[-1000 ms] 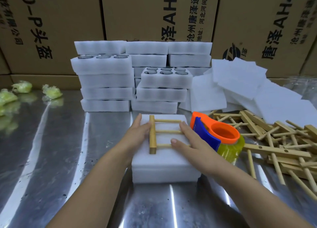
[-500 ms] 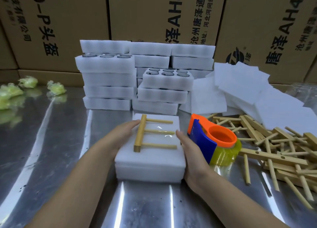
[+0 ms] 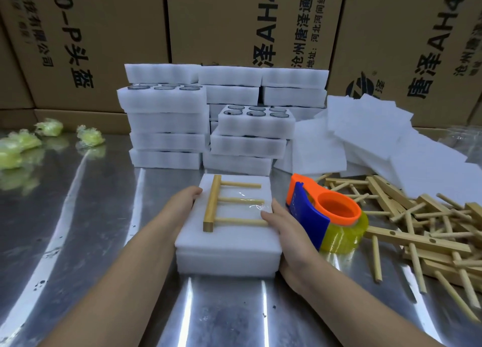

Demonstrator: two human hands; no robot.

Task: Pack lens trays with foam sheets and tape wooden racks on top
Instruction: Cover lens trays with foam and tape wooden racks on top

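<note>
Far left: green wads (image 3: pixel 15 148) lie on the steel desk (image 3: pixel 78 242); bare metal runs from them to the hands.
Left hand (image 3: pixel 182 203): open, fingers fairly straight, pressing the left side of the foam block (image 3: pixel 227 245).
Foam block: flat on the desk between both hands, equally near each; its long axis runs away from the person.
Rack (image 3: pixel 211 203): lies on top of the block, long bar towards the left edge, three rods pointing right; shiny tape crosses the middle rod.
Behind: stacked trays (image 3: pixel 167 127) stand just past the far edge, so there seems to be little room to push forward.
Right hand (image 3: pixel 287 232): open against the block's right side, thumb laid on the top edge by the rod tips.
Tape dispenser (image 3: pixel 326 216): just beside the right hand, crowding that side.
Far right: loose racks (image 3: pixel 430 229) and foam sheets (image 3: pixel 391 143) are piled up; the freest way out looks to be up or to the left.
</note>
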